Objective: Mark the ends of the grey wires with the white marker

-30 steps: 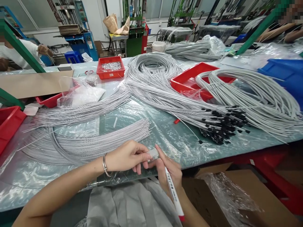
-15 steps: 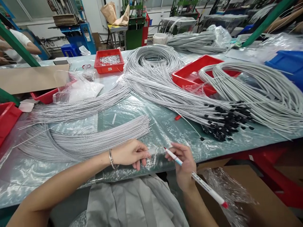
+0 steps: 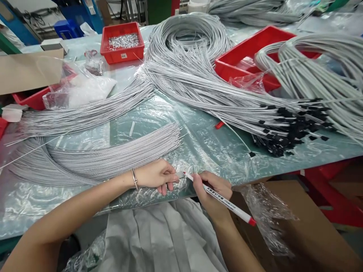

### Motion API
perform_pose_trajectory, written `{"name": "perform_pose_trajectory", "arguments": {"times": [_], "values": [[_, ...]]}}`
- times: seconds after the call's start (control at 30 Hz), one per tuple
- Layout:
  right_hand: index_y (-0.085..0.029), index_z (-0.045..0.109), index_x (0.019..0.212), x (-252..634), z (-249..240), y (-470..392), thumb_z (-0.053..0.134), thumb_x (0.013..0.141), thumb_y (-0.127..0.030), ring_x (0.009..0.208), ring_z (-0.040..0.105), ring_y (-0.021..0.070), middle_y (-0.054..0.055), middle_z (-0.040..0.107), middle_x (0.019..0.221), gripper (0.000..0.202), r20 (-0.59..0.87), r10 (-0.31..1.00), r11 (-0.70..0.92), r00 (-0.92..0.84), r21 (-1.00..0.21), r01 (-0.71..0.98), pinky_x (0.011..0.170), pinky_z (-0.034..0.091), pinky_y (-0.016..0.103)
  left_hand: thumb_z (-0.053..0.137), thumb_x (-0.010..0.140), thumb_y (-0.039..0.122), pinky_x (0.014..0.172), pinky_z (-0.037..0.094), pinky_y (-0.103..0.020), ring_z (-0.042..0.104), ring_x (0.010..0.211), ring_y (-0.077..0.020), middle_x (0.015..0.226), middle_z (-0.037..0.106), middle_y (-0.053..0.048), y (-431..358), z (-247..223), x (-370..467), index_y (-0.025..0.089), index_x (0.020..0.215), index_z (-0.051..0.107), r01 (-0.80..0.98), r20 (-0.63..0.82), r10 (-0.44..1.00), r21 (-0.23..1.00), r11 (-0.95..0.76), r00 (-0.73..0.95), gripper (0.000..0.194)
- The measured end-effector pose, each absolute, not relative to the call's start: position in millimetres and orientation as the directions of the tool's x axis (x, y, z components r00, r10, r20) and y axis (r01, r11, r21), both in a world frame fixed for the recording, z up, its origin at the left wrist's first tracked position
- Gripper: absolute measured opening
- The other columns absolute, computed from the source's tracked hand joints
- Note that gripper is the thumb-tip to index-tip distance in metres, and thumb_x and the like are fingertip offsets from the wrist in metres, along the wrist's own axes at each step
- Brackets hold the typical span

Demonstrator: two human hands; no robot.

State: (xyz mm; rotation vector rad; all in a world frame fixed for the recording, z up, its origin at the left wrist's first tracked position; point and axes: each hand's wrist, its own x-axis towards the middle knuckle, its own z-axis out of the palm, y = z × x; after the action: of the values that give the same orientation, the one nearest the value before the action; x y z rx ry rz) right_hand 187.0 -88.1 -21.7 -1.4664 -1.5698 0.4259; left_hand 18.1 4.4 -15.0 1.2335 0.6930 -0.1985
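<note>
My left hand (image 3: 159,175), with a metal bangle at the wrist, pinches a small pale strip (image 3: 179,174) near the table's front edge. A white marker (image 3: 224,201) with a red end is gripped in my right hand (image 3: 211,187); its red tip points left, at or very near the strip. Whether the tip touches cannot be made out. Just behind my left hand lies a bundle of thin grey wires (image 3: 127,158). Another small white strip (image 3: 132,128) rests behind that bundle. A red cap (image 3: 219,124) lies farther back to the right.
A green table (image 3: 159,109) under clear plastic bears wire coils (image 3: 187,34) and wires with black ends (image 3: 286,132). Red bins (image 3: 122,54) stand behind. Clear bags lie at the left, and a cardboard box (image 3: 295,211) stands below at the right.
My right hand has closed more tightly around the marker and moved left, bringing its tip to the strip. The view has tilted down and come closer to the table.
</note>
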Motion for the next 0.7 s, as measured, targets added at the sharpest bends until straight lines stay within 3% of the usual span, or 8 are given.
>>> {"name": "perform_pose_trajectory", "arguments": {"times": [0.33,0.7], "values": [[-0.014,0.052,0.066,187.3,-26.2,-87.7,0.059,0.075,-0.003,0.049,0.04,0.0059,-0.002,0.048,0.054,0.015,0.392,0.916,0.252,0.087,-0.729,0.636,0.049,0.032,0.021,0.046,0.089,0.033,0.046,0.047,-0.018,0.057,0.05,-0.0095,0.071,0.061,-0.005,5.6,-15.3,21.4,0.008,0.074,0.051,0.512,-0.598,0.219,0.787,0.343,0.771,0.029],[-0.013,0.046,0.06,188.0,-25.9,-89.1,0.057,0.074,-0.002,0.047,0.035,0.006,-0.002,0.041,0.05,0.022,0.407,0.911,0.274,0.061,-0.71,0.649,0.048,0.029,0.022,0.045,0.089,0.032,0.044,0.046,-0.016,0.058,0.051,-0.0097,0.07,0.061,-0.005,4.8,-13.5,21.1,0.008,0.072,0.05,0.513,-0.59,0.226,0.797,0.319,0.775,0.03]]}}
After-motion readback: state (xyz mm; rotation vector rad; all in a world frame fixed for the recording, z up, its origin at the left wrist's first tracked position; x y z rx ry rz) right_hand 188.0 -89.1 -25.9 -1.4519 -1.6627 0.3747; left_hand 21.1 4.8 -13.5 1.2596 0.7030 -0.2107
